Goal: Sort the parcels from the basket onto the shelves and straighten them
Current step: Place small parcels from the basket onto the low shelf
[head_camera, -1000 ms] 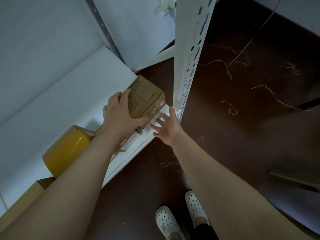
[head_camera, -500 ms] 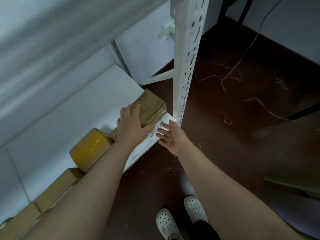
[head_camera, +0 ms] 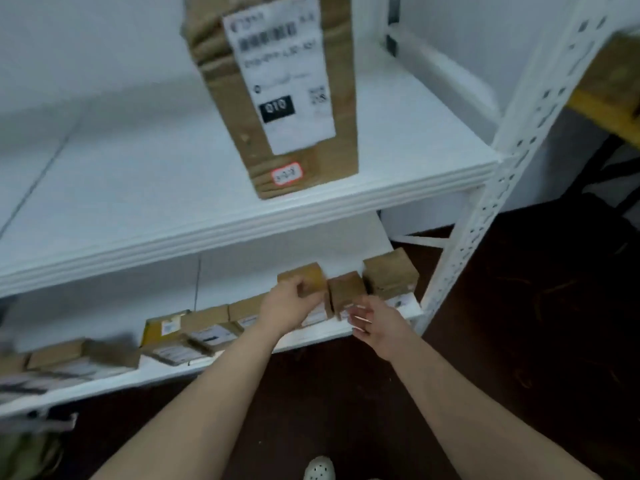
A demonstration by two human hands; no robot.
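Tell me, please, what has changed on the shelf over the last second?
The left hand left the parcel by the post and now grips a parcel further left. The right hand came off the edge of the lower shelf and hovers open. The first parcel stays put.

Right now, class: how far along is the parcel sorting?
Done: a tall parcel stands on the upper shelf, and a row of small boxes lines the lower shelf. In hand: the left hand grips one small box; the right hand hovers open beside it. Left: boxes further left look askew; the basket is not in view.
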